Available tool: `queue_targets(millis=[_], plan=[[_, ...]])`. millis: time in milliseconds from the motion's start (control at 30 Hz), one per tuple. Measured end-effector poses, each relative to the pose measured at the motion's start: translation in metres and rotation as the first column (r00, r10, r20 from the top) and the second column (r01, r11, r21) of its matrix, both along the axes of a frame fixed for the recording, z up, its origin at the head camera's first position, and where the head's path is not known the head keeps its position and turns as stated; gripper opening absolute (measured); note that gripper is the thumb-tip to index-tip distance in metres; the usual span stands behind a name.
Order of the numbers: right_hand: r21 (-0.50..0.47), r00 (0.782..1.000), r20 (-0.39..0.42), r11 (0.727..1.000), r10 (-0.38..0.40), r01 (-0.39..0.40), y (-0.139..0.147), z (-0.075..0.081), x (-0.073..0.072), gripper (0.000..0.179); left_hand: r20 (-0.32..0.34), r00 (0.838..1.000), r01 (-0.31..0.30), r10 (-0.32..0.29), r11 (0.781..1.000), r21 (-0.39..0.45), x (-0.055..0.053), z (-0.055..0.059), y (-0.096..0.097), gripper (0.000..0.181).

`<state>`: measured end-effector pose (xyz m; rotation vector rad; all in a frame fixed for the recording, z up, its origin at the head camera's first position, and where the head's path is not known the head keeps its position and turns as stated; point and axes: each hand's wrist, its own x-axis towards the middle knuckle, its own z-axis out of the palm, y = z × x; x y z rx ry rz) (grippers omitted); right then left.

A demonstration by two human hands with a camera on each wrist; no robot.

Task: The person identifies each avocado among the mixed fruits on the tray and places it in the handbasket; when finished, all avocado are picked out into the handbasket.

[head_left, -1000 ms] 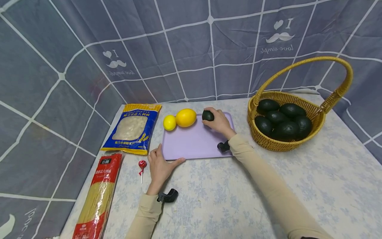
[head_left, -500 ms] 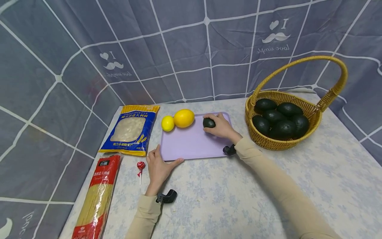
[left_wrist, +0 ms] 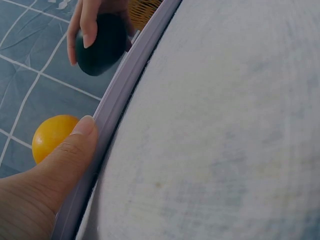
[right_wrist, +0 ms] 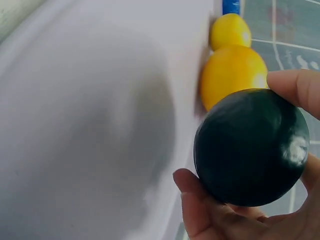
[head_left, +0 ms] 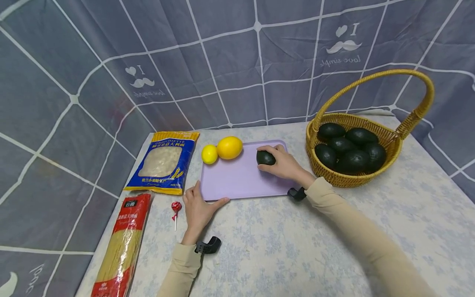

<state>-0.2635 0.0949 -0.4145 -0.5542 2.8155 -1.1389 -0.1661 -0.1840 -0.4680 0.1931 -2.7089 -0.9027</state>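
My right hand [head_left: 285, 164] holds a dark green avocado [head_left: 264, 158] between thumb and fingers, over the right part of the lilac tray [head_left: 233, 179]. In the right wrist view the fingers curl round the avocado [right_wrist: 252, 147]. My left hand [head_left: 198, 209] is spread at the tray's front left corner, thumb stretched along the front edge and fingers at the left side. The left wrist view shows the thumb [left_wrist: 70, 155] lying against the rim. A small yellow lemon-like fruit [head_left: 209, 154] and a larger yellow oval fruit [head_left: 230, 147] sit side by side at the tray's back left.
A wicker basket [head_left: 335, 180] with several avocados [head_left: 353, 161] and a tall handle stands at the right. To the left lie a blue pasta bag [head_left: 163, 161], a red spaghetti pack [head_left: 120, 247] and a red lollipop [head_left: 176, 206]. A grey tile-patterned curtain [head_left: 241, 62] hangs behind.
My right hand has carried the avocado rightward and a little toward me, away from the larger yellow fruit. My left hand has stayed at the tray corner.
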Motion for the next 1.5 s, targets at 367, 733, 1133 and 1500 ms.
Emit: queue_targets(millis=[367, 733, 1133, 1500], plan=[[-0.112, 0.997, -0.082, 0.994, -0.004, -0.006, 0.013, 0.018, 0.013, 0.059, 0.001, 1.000, -0.002, 0.002, 1.000, 0.000, -0.002, 0.000, 0.000, 0.114], [-0.296, 0.972, -0.236, 0.954, -0.018, -0.054, 0.025, 0.042, 0.030, 0.063, -0.005, 1.000, -0.007, 0.007, 1.000, -0.008, -0.002, 0.000, 0.000, 0.114], [-0.435, 0.906, -0.398, 0.899, -0.147, -0.045, 0.041, 0.081, 0.071, 0.061, -0.018, 1.000, -0.005, 0.005, 1.000, -0.001, 0.000, 0.000, 0.001, 0.113], [-0.635, 0.835, -0.497, 0.755, -0.237, -0.164, 0.070, 0.078, 0.072, 0.061, -0.014, 1.000, -0.008, 0.008, 1.000, -0.008, -0.001, -0.002, 0.000, 0.114]])
